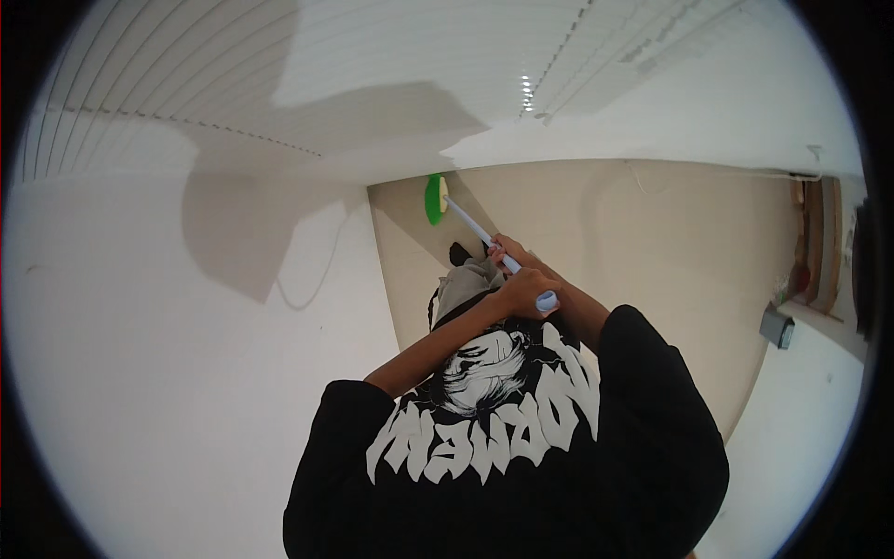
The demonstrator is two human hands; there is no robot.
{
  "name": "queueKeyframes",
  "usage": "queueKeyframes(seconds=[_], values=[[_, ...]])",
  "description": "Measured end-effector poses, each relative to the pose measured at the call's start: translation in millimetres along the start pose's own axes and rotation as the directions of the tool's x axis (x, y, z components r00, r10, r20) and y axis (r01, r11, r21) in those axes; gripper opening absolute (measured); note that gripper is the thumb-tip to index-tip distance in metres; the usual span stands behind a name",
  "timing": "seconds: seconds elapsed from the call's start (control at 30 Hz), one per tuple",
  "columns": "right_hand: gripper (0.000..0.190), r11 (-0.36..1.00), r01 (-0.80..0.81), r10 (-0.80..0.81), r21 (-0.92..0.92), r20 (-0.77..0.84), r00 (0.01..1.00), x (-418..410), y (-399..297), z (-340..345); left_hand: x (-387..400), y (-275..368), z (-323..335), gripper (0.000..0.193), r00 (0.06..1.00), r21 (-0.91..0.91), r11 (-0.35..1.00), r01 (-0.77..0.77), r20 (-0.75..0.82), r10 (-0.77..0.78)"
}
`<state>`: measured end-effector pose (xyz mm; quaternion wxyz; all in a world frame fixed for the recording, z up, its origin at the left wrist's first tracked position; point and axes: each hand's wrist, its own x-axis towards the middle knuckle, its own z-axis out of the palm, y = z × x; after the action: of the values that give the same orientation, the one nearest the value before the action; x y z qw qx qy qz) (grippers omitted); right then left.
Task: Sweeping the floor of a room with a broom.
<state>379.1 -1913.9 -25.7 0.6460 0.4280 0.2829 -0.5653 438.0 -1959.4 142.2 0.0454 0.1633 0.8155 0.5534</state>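
Observation:
A broom with a long pale blue handle (469,218) slants away from me across the beige floor. Its yellow head with green bristles (434,200) rests in the corner, close to where the two white walls meet. My left hand (529,292) is wrapped around the handle near its rounded top end, in front of my shirt. Farther down the same handle, my right hand (508,253) grips it. The right forearm passes partly behind the left hand. Just beyond my knees, a dark-covered foot (459,253) shows beside the handle.
White walls (140,363) stand at left and ahead, meeting the floor (670,265) close to the broom. Window blinds (160,63) hang above. A thin cable runs along the far wall's base. At right are wooden furniture (814,244) and a small grey box (777,326).

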Motion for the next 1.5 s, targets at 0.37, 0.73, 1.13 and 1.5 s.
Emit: queueKeyframes(seconds=[0.37, 0.73, 1.13, 1.5], values=[[0.013, 0.993, -0.046, 0.028, 0.110, 0.155, 0.987, 18.7, 19.7, 34.5, -17.3, -13.3, -18.8, 0.015, 1.000, 0.015, 1.000, 0.024, -0.007, -0.024], [0.016, 0.960, 0.279, -0.270, 0.000, -0.257, 0.928, -23.1, -3.3, -18.1, 1.0, 2.3, -1.0, 0.016, 0.969, -0.087, 0.969, -0.233, -0.104, 0.224], [0.013, 0.995, 0.061, -0.074, 0.084, 0.164, 0.984, -43.7, 35.4, 25.7, -11.1, 45.9, -29.7, 0.018, 0.985, -0.100, 0.981, -0.166, 0.036, 0.170], [0.013, 0.955, 0.291, -0.257, -0.062, 0.320, 0.912, 76.9, 3.1, -46.7, 12.7, -0.9, -19.4, 0.012, 0.994, 0.002, 0.995, -0.100, -0.054, 0.099]])
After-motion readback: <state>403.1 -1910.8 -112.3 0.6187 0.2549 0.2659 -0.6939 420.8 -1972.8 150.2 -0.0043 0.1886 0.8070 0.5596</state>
